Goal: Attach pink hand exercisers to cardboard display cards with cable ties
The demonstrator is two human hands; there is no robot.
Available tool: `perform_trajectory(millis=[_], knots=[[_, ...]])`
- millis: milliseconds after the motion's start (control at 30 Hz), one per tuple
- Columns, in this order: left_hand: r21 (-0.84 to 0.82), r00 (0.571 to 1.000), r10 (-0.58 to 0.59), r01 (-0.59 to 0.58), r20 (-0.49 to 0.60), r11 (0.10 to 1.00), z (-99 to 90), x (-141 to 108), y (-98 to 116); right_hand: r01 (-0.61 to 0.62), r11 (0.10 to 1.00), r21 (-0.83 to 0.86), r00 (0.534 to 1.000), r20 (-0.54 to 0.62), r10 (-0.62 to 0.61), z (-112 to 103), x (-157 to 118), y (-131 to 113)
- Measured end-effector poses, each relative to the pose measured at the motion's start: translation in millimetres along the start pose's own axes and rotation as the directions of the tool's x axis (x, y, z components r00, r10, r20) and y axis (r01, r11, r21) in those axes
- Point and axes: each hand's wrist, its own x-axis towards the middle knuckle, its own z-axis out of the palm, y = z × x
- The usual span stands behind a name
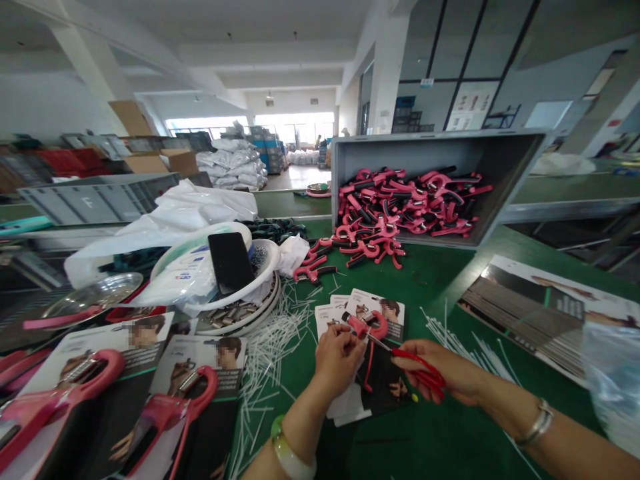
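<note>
Red-handled scissors [425, 373] are held in my right hand [430, 367], their blades pointing left toward my other hand. My left hand [339, 357] has its fingers pinched at the near left side of a pink hand gripper [377, 325]; what is between the fingertips is too small to make out. The pink gripper lies on printed cards [385, 373] on the green table. The scissor tips are close beside my left fingertips, in front of the pink gripper.
A tilted grey crate [505, 193] of pink grippers stands behind. White ties [270, 353] lie left, more [470, 347] right. A phone [231, 263] rests on a white basin. Carded grippers [175, 407] lie at left, a card stack [530, 310] at right.
</note>
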Motion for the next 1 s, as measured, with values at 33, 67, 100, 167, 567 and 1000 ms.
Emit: perform_trajectory(millis=[33, 67, 100, 167, 567, 1000], knots=[[-0.001, 1.0, 0.003, -0.003, 0.003, 1.0, -0.6, 0.0, 0.0, 0.006, 1.0, 0.005, 1.0, 0.004, -0.006, 0.8, 1.5, 0.0], [0.0, 1.0, 0.003, -0.003, 0.008, 1.0, -1.2, 0.0, 0.1, 0.012, 1.0, 0.009, 1.0, 0.011, -0.012, 1.5, 2.7, -0.2], [0.002, 1.0, 0.003, -0.003, 0.015, 1.0, -1.8, 0.0, 0.1, 0.02, 1.0, 0.011, 1.0, 0.014, -0.02, 2.2, 3.7, -0.5], [0.001, 1.0, 0.001, -0.001, 0.026, 1.0, -2.4, 0.4, -0.5, 0.038, 0.999, 0.006, 0.999, 0.018, -0.038, 3.3, 5.5, -0.7], [0.002, 1.0, 0.008, -0.008, 0.007, 1.0, 0.0, -1.4, 0.1, 0.08, 0.946, -0.314, 0.997, 0.044, -0.069, 1.2, 5.7, -2.2], [0.227, 0.98, -0.163, 0.186, -0.116, 0.956, -53.3, -1.3, -6.7, 0.177, 0.78, -0.6, 0.964, 0.265, -0.015, -15.7, -8.0, -36.1]])
